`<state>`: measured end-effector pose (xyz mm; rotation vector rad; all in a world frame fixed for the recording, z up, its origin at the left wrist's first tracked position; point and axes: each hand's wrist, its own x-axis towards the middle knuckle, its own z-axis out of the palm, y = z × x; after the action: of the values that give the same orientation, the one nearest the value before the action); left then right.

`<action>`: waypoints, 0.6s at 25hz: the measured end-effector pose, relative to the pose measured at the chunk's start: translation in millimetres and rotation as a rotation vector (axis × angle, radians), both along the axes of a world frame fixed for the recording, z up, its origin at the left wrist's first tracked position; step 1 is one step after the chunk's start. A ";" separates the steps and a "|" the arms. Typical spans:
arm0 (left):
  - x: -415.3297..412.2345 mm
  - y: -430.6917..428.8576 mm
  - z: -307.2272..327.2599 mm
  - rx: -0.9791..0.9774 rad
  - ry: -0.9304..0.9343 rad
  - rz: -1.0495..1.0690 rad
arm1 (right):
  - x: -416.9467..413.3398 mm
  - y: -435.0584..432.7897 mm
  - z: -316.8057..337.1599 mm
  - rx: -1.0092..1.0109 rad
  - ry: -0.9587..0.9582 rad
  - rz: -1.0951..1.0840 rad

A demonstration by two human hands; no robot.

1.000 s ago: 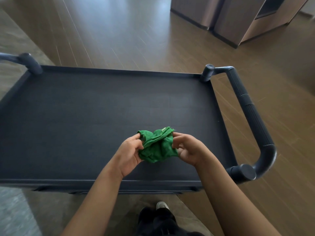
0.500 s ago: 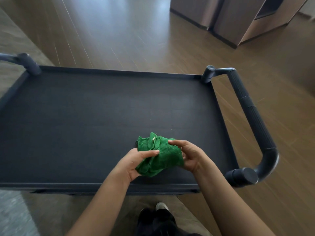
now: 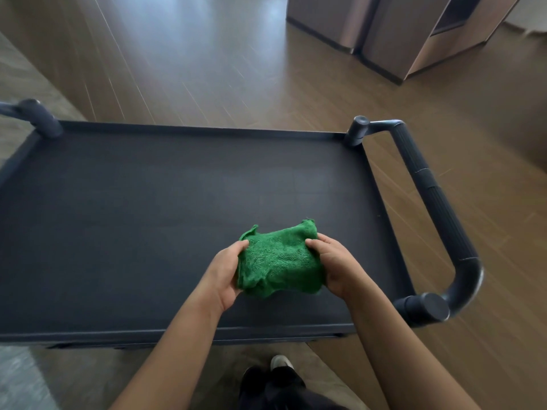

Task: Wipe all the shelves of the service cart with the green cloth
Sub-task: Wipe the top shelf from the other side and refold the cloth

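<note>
Fingers [image 3: 242, 245] of your left hand [image 3: 223, 275] and right hand [image 3: 337, 266] clamp the green cloth [image 3: 278, 260], now flattened from a wad (pad ready), over the top shelf [image 3: 148, 220] near its front edge; wiping not yet begun.

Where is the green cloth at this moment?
In the head view, the green cloth is right of centre over the top shelf, near its front edge, held between the left hand and right hand.

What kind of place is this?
Indoors, maybe a hotel or restaurant service area, though I can't be sure. Clues: a wood-plank floor, tall brown cabinets, and a dark service cart with a green cloth for wiping.
</note>
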<state>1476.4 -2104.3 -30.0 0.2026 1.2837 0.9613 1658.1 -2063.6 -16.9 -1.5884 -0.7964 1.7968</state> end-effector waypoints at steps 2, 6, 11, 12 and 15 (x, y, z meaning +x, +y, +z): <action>0.7 5.0 -0.9 0.090 0.064 -0.048 | -1.0 1.5 -2.6 0.035 -0.049 0.021; 3.5 25.9 2.9 0.182 0.197 -0.039 | -1.1 21.2 0.5 0.141 -0.115 0.010; 15.5 79.5 9.4 0.256 0.256 -0.049 | 7.4 74.7 9.4 0.217 -0.155 -0.043; 18.2 90.6 10.5 0.265 0.258 -0.048 | 9.2 85.3 10.4 0.224 -0.164 -0.051; 27.2 124.8 13.6 0.272 0.259 -0.046 | 14.9 118.5 10.7 0.229 -0.170 -0.081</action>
<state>1503.5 -1979.5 -16.4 0.5815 1.3725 1.0944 1673.0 -1945.1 -6.2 -1.6107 -0.9645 1.4704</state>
